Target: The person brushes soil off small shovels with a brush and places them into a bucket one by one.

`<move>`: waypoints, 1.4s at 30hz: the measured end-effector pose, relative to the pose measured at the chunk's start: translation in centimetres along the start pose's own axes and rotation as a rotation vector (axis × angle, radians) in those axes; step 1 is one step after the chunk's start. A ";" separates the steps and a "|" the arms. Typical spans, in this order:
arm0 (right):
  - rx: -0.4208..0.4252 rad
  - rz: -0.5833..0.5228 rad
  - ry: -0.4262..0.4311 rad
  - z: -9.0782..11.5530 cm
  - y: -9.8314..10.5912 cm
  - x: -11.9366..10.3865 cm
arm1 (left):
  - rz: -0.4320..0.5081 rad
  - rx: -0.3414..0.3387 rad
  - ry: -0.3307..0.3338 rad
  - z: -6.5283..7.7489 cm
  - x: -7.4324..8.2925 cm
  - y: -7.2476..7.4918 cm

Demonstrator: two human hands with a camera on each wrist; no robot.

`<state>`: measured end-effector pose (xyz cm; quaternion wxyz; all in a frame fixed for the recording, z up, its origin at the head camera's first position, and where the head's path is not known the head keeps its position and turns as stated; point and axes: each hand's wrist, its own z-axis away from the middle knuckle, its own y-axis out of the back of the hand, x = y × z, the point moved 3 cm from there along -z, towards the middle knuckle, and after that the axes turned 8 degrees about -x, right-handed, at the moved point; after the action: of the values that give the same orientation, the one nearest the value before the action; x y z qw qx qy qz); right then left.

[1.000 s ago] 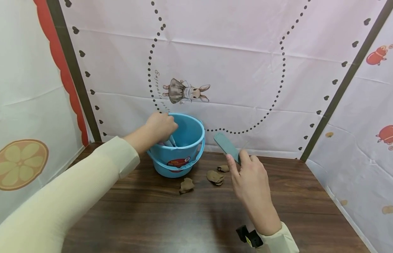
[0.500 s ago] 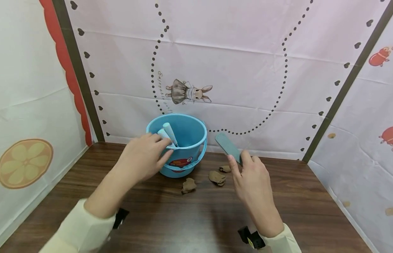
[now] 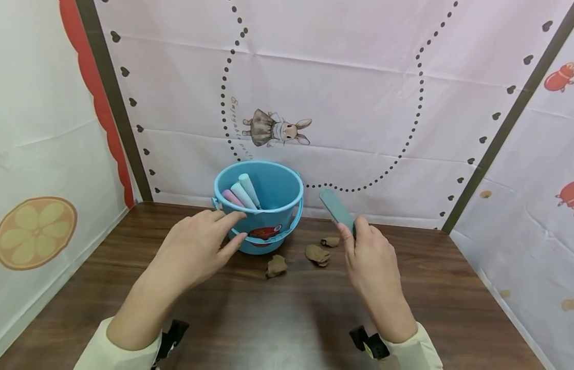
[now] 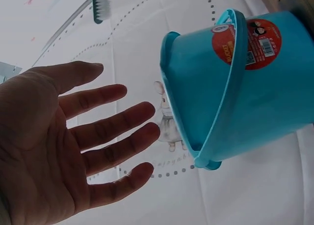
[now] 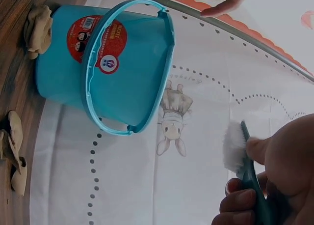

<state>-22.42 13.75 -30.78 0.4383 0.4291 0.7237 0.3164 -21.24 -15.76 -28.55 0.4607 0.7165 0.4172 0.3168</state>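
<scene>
My left hand [image 3: 194, 246] hovers in front of the blue bucket [image 3: 287, 218] with its fingers spread. In the left wrist view its open palm [image 4: 34, 136] faces the camera and holds nothing. Inside the bucket, a pink and two pale-blue sticks [image 3: 244, 194] lean against the near-left wall. My right hand [image 3: 372, 262] grips a teal scrub brush [image 3: 335, 208] to the right of the bucket, its flat back up. The right wrist view shows the brush's white bristles [image 5: 234, 146], with fingers and thumb curled round the handle [image 5: 255, 190].
Several crumpled brown pieces [image 3: 317, 255] lie on the dark wooden table [image 3: 277, 318], just in front and to the right of the bucket. Printed cloth walls [image 3: 351, 103] stand behind and at both sides. The bucket's handle [image 3: 293, 228] hangs down on its near side.
My left hand has come out of the bucket and drawn back toward me, its fingers spreading. The sticks inside now show. My right hand keeps its grip on the brush, nearly still.
</scene>
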 end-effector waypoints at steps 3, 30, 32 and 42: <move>-0.032 0.030 -0.012 0.4 -0.2 0.5 | 0.007 -0.020 0.007 0.0 0.0 0.1; -0.610 0.440 -0.101 4.5 -9.0 6.2 | 0.002 -0.116 -0.030 0.3 1.8 -1.5; -0.603 0.448 -0.094 4.4 -9.0 6.1 | 0.003 -0.120 -0.026 0.3 1.8 -1.5; -0.343 0.431 -0.047 4.1 -7.1 4.6 | -0.004 -0.125 -0.002 0.9 2.1 -2.8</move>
<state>-22.27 15.17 -40.04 0.4438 0.5000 0.5410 0.5103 -20.40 -13.64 -31.38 0.5055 0.6858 0.3977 0.3405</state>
